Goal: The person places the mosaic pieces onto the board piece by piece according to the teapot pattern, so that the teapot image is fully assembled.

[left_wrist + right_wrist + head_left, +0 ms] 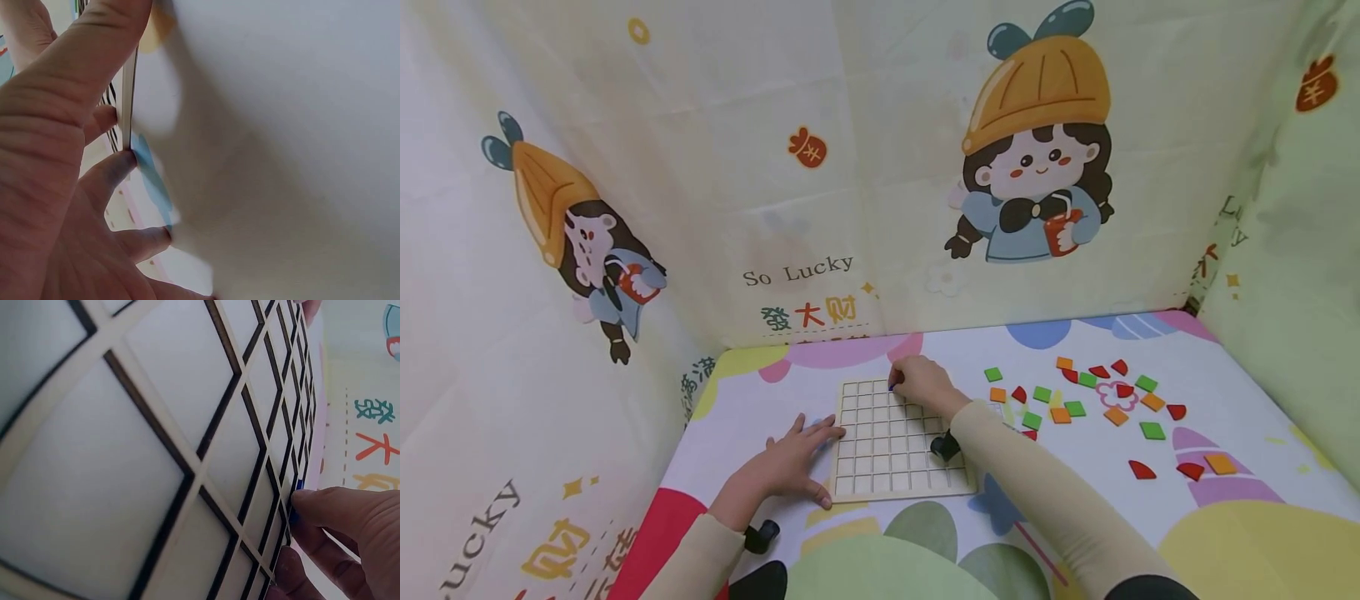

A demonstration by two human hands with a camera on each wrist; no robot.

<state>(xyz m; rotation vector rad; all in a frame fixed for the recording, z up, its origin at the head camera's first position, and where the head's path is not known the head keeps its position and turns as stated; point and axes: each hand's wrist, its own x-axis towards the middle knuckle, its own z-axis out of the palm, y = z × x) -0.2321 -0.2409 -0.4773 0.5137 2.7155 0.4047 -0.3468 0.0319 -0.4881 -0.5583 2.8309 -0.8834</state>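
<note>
A pale wooden grid board (880,454) with square cells lies on the table in the head view. My right hand (921,385) is over its far edge, thumb and fingers pinching a small blue piece (891,387). In the right wrist view, that blue piece (299,485) shows at the fingertips, against the grid; most of it is hidden by the fingers. My left hand (790,462) rests spread at the board's left side, its thumb and a finger touching the edge. From the left wrist, the board's edge (128,94) shows beside the thumb.
Right of the board lie scattered green squares (1152,431), orange squares (1221,463) and red quarter-round pieces (1142,470). A patterned cloth covers the table (760,400). Printed curtains (880,208) hang behind it and at both sides.
</note>
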